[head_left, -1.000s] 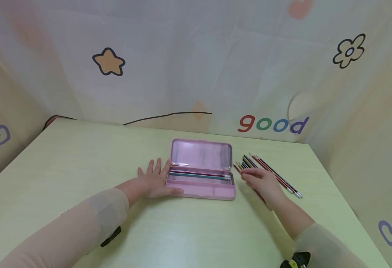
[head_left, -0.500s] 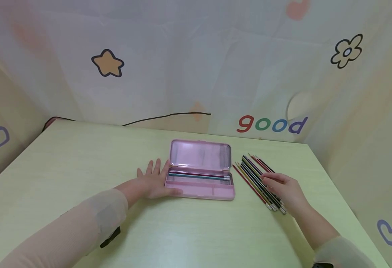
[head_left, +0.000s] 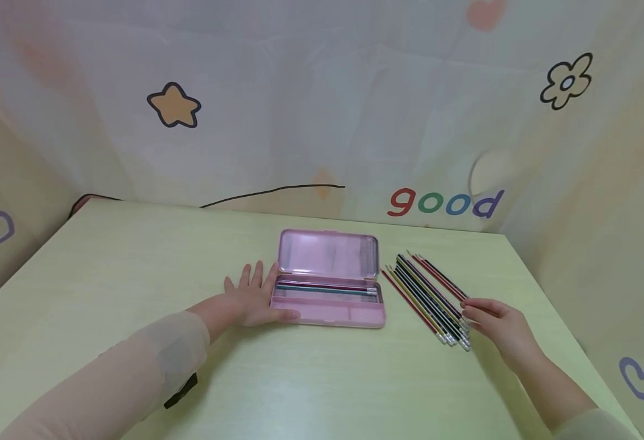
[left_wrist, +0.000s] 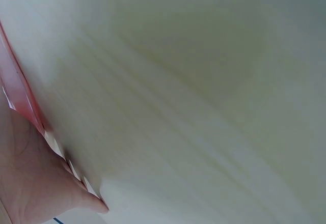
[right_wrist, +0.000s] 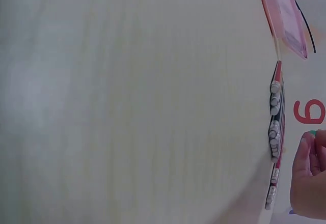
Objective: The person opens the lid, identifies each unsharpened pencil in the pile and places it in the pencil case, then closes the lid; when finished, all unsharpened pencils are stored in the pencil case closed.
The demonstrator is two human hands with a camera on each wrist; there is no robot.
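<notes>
A pink pencil case [head_left: 330, 315] lies on the table with its lid [head_left: 327, 253] raised. Red and teal pencils [head_left: 327, 288] lie in its back compartment. My left hand [head_left: 253, 302] rests at the case's left side, fingers spread and thumb over the front left corner. To the right of the case is a slanted row of loose pencils [head_left: 426, 299] with pale eraser ends. My right hand [head_left: 498, 327] hovers by the eraser ends of the rightmost red and black pencils [head_left: 440, 275], thumb and fingertips close together. In the right wrist view nothing shows in its fingers.
The pale yellow table [head_left: 322, 379] stretches to a printed cloth backdrop [head_left: 322, 122] behind and at both sides. The word "good" [head_left: 445, 203] is printed on the cloth beyond the pencils.
My right hand has moved right and toward me, away from the case side and across the loose pencils to the rightmost ones. The left hand has stayed at the pencil case.
</notes>
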